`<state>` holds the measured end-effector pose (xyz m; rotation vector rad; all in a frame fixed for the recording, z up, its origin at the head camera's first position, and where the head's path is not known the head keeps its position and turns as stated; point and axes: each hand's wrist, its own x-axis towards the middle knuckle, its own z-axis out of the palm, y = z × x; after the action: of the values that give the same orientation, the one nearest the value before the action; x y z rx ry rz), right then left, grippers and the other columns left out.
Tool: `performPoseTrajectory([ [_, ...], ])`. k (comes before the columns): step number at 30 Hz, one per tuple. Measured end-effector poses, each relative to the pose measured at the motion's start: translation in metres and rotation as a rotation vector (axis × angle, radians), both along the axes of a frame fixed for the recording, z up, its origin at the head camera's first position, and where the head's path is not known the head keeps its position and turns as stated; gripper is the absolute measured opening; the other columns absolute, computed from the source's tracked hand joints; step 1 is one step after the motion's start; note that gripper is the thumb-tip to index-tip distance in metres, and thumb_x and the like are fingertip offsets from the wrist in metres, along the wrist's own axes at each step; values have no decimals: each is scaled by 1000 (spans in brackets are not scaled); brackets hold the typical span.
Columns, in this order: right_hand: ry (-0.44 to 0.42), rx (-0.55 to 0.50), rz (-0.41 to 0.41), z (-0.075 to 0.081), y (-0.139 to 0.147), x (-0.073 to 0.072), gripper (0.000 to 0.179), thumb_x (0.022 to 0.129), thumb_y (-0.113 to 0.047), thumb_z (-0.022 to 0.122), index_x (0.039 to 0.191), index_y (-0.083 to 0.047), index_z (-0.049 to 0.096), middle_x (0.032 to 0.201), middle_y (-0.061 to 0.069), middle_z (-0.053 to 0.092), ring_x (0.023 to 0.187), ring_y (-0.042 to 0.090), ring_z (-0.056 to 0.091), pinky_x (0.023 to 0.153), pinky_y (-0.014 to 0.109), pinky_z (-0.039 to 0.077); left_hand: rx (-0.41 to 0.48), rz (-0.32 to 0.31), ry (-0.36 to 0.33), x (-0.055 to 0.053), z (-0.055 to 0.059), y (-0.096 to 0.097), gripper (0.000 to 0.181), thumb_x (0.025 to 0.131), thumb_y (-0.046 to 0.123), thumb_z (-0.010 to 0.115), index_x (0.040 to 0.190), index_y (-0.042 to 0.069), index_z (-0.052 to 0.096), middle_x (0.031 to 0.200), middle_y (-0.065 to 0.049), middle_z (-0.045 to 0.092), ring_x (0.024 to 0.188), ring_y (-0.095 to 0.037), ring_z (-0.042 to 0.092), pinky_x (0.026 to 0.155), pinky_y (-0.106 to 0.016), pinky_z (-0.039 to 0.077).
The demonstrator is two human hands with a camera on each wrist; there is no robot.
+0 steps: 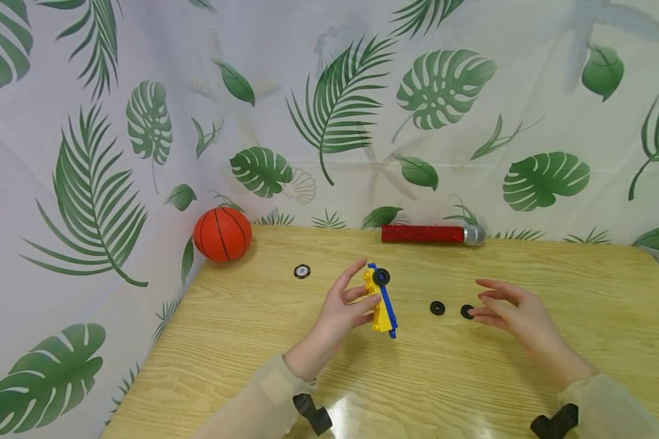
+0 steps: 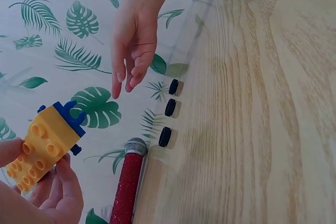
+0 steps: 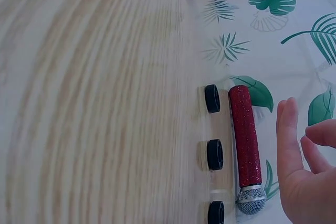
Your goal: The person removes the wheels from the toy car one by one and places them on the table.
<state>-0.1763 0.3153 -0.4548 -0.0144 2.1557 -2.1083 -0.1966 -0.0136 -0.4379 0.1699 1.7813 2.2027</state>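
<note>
My left hand [image 1: 337, 311] holds a yellow and blue toy car chassis [image 1: 381, 305] above the table, tilted on end, thumb on one side and fingers on the other. One black wheel [image 1: 381, 277] sits near its upper end. Round studs cover the yellow side in the left wrist view. My right hand [image 1: 518, 314] hovers with loosely bent fingers and nothing between them. Below it are loose black toy wheels [image 1: 437, 308]; a second wheel [image 1: 467, 311] is partly covered by its fingertips in the head view. Three loose wheels [image 3: 212, 98] show in the right wrist view.
A red microphone [image 1: 423, 234] with a silver head lies along the table's back edge. An orange toy basketball [image 1: 222, 235] stands at the back left, with a black and white round chip [image 1: 302, 271] to its right. Leaf-patterned cloth [image 1: 340, 110] hangs behind the wooden table [image 1: 241, 341].
</note>
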Motion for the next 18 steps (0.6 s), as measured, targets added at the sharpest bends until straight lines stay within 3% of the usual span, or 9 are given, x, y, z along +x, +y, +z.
performPoseTrajectory([
  [3, 2, 14, 6, 1, -2, -1, 48, 100, -17, 60, 144, -3, 47, 110, -4, 57, 88, 15, 74, 79, 28, 60, -28, 9, -9, -1, 0, 0, 60, 94, 6, 67, 147, 23, 45, 121, -19, 67, 95, -17, 69, 87, -43, 59],
  [9, 5, 7, 28, 4, -5, -1, 36, 100, -18, 59, 136, -16, 56, 110, -4, 59, 90, 18, 74, 79, 29, 60, -66, 12, -22, 0, 0, 1, 51, 94, 10, 67, 140, 19, 48, 114, -16, 69, 94, -17, 69, 86, -41, 59],
  [18, 36, 11, 55, 10, -17, 0, 33, 101, -20, 58, 134, -19, 57, 108, -3, 61, 90, 17, 74, 78, 31, 61, -76, -17, 3, 0, 0, 1, 52, 93, 9, 69, 141, 22, 53, 117, -15, 69, 91, -14, 68, 83, -33, 59],
])
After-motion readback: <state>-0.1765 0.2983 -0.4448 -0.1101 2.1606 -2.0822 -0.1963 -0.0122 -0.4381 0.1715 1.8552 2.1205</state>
